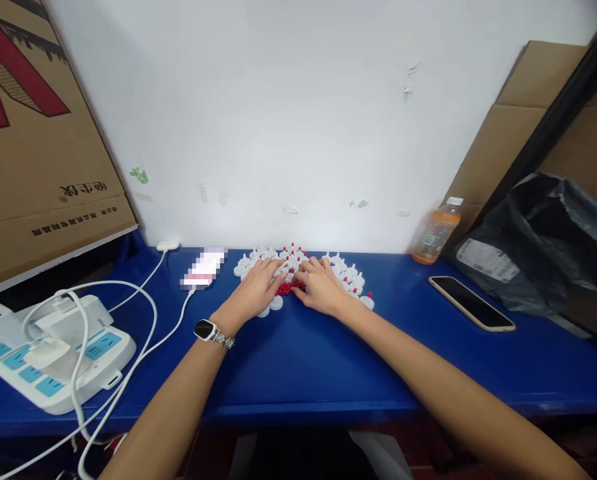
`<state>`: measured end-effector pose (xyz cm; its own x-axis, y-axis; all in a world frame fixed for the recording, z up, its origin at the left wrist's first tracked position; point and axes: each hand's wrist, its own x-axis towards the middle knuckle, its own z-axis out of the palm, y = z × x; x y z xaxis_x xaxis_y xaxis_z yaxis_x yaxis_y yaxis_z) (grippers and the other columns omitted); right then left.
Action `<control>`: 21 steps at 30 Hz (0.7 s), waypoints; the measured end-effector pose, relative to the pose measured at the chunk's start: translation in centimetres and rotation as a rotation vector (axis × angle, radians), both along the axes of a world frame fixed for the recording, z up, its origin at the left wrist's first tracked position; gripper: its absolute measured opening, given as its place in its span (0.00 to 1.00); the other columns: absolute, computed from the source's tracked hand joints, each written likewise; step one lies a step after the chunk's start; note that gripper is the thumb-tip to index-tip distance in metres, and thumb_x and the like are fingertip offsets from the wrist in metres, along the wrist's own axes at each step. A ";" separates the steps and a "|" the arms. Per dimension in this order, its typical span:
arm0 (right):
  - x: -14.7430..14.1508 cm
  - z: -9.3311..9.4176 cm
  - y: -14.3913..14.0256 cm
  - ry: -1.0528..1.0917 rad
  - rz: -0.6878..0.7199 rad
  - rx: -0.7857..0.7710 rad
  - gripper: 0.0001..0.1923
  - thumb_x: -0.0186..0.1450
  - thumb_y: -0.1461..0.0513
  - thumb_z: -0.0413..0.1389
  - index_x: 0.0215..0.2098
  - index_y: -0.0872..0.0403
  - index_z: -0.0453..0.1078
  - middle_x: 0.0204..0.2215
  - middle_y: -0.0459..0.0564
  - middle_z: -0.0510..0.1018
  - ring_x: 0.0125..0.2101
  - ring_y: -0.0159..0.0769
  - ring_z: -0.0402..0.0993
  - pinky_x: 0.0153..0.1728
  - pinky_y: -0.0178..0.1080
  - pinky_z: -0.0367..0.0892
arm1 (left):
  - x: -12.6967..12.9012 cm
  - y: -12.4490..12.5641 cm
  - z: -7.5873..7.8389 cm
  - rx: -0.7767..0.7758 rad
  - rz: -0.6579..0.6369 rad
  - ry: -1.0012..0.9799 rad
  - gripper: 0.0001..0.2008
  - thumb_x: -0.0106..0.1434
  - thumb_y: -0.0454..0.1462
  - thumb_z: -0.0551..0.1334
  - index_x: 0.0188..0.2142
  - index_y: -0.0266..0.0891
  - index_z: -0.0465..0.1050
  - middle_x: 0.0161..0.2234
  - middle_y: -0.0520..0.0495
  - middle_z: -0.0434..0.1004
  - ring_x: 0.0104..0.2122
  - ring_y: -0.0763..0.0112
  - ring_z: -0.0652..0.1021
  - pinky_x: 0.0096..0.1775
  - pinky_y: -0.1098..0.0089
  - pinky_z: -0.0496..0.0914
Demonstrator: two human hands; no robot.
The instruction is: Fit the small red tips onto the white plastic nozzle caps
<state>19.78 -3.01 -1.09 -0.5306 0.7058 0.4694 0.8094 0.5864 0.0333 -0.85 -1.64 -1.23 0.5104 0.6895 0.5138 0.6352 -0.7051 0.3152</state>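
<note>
A heap of small white plastic caps (346, 273), some with red tips, lies on the blue table (308, 360) against the white wall. A few small red pieces (284, 289) sit between my hands. My left hand (257, 288), with a watch on its wrist, rests palm down on the left part of the heap, fingers spread. Palm down on the right part lies my right hand (321, 285), its fingertips almost touching the left hand's. Whether either hand pinches a piece is hidden under the fingers.
A white power strip (53, 363) with plugs and white cables sits at the left, a charging phone (203, 268) beside the heap. An orange drink bottle (436, 231), a dark phone (471, 303) and a black plastic bag (543, 240) lie right. Cardboard boxes (38, 133) stand on both sides.
</note>
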 end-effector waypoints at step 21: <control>-1.1 0.2 0.6 1.256 0.266 -0.500 0.17 0.59 0.49 0.63 0.33 0.54 0.73 0.28 0.48 0.78 0.29 0.35 0.74 0.33 0.38 0.68 | 1.0 -2.0 1.3 -0.066 -0.070 0.004 0.21 0.75 0.46 0.44 0.58 0.40 0.64 0.52 0.41 0.72 0.52 0.58 0.71 0.55 0.56 0.67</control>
